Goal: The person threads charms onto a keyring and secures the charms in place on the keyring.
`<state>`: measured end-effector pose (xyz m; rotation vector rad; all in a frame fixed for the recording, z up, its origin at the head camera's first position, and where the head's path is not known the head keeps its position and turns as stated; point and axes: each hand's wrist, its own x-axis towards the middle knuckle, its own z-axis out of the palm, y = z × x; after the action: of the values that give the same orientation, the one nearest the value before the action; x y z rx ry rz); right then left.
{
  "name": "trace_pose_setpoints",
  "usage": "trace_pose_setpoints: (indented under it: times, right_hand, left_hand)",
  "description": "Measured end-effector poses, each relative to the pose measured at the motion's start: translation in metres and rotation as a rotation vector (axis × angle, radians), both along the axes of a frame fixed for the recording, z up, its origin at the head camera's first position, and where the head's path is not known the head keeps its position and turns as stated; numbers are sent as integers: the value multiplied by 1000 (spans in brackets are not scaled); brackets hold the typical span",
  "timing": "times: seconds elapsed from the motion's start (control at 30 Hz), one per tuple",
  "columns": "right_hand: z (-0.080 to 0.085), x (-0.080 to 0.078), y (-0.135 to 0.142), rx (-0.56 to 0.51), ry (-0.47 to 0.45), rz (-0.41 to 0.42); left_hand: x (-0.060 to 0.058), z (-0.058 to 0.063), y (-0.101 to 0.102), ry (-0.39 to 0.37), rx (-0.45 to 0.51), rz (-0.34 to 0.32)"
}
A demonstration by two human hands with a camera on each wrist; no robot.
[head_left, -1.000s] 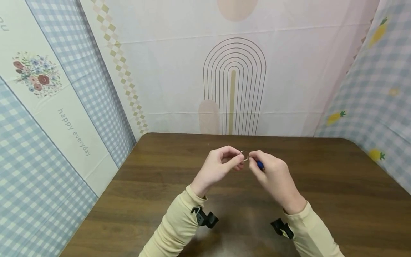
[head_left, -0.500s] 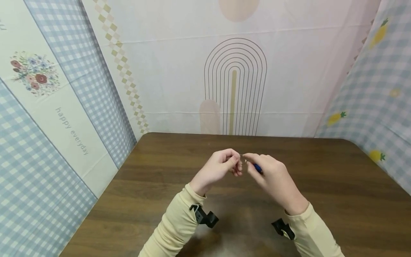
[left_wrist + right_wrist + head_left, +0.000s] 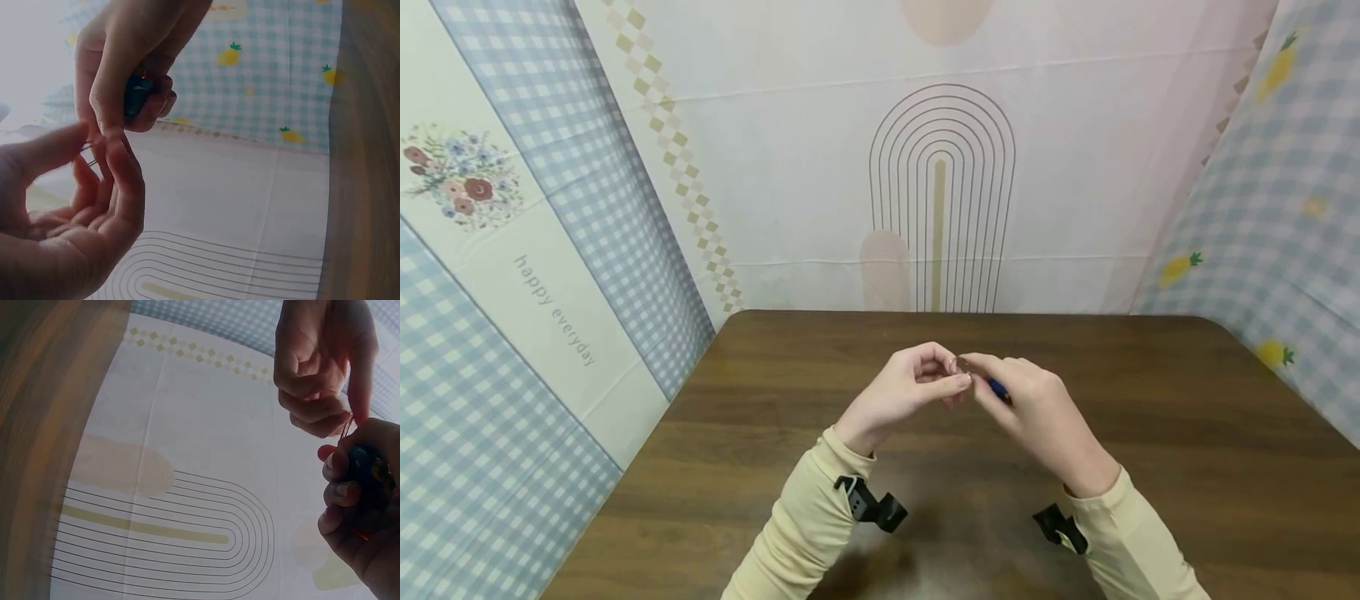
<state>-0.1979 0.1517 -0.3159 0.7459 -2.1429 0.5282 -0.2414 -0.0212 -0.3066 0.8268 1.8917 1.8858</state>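
Note:
In the head view a thin metal key ring [image 3: 961,364] stands between the two hands, above the table. My left hand [image 3: 904,390] pinches it between thumb and fingers, and the thumb and index tips of my right hand [image 3: 1032,402] meet at its other side. The ring's wires [image 3: 91,147] show as two close strands in the left wrist view. Curled right fingers hold a small glossy dark blue object [image 3: 998,389] against the palm. Its rounded side [image 3: 362,464] shows in the right wrist view, with the rest hidden by the fingers; its kind I cannot tell.
A brown wooden table [image 3: 760,467] lies beneath both forearms. Behind it hangs a pale cloth [image 3: 790,167] printed with arches, with checked cloths [image 3: 1247,250] at the sides. Each sleeve carries a black wrist camera [image 3: 872,504].
The ring turned edge-on half a second ago and shows its loop again now. My left thumb has straightened along it, and the right fingertips have come in closer to the left hand.

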Motion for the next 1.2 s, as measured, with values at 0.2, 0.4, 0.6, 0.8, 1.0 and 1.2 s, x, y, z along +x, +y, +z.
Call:
trace_pose_setpoints:
  times: [0.2, 0.4, 0.6, 0.8, 1.0, 1.2]
  right_hand:
    - [0, 0, -1, 2, 5, -20]
    - [-2, -1, -3, 59, 55, -57]
    - [-2, -1, -8, 119, 153, -109]
    - [-3, 0, -10, 138, 195, -162]
    - [-8, -1, -11, 157, 180, -164]
    - [-12, 0, -13, 173, 207, -153]
  left_hand:
    - [-1, -4, 2, -23, 73, 65]
    - [-1, -6, 3, -51, 111, 102]
    - [2, -5, 1, -29, 109, 120]
    - [5, -7, 0, 162, 24, 202]
    - [8, -8, -1, 413, -87, 319]
    - [20, 7, -5, 379, -140, 296]
